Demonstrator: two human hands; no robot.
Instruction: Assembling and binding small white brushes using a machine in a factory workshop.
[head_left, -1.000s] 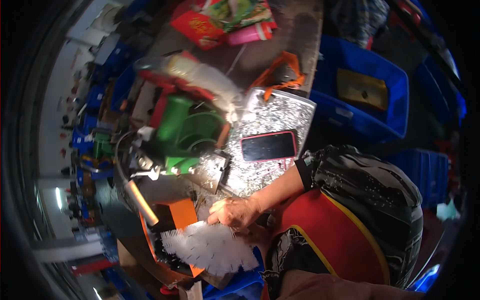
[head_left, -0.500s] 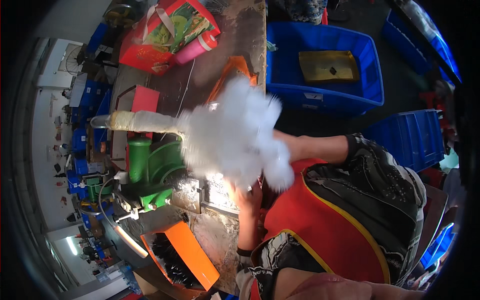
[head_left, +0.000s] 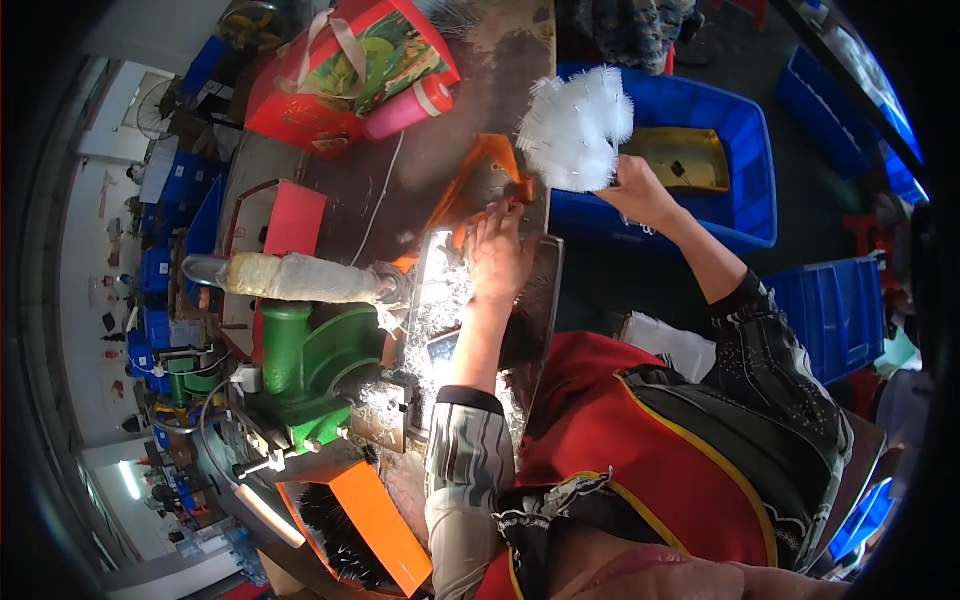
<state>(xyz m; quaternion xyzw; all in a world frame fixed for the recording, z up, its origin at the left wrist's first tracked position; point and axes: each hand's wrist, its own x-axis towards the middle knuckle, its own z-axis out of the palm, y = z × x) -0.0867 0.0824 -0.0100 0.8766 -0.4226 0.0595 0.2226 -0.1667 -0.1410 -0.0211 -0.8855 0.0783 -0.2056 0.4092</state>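
My right hand (head_left: 643, 195) is closed on a round white bristle brush (head_left: 578, 130), holding it up over the near left corner of a blue bin (head_left: 755, 190). The part inside my fist is hidden. My left hand (head_left: 500, 255) lies with its fingers stretched out at the edge of the work table, on a brightly lit tray strewn with pale bristle scraps (head_left: 432, 300). Its fingertips reach beside a crumpled orange piece (head_left: 485, 165). Left of that hand stands a green machine (head_left: 290, 350), with a wrapped horizontal arm (head_left: 300, 275) above it.
Inside the blue bin lies a gold-coloured tray (head_left: 695, 155). A red gift bag (head_left: 300, 110) and a pink bottle (head_left: 405, 110) stand at the back of the table. An orange box of dark bristles (head_left: 375, 530) sits near the machine. Another blue bin (head_left: 825, 315) stands at right.
The white bristle brush has moved from beside the machine, up and right over the blue bin, in my right hand. My left hand has moved away from me along the tray.
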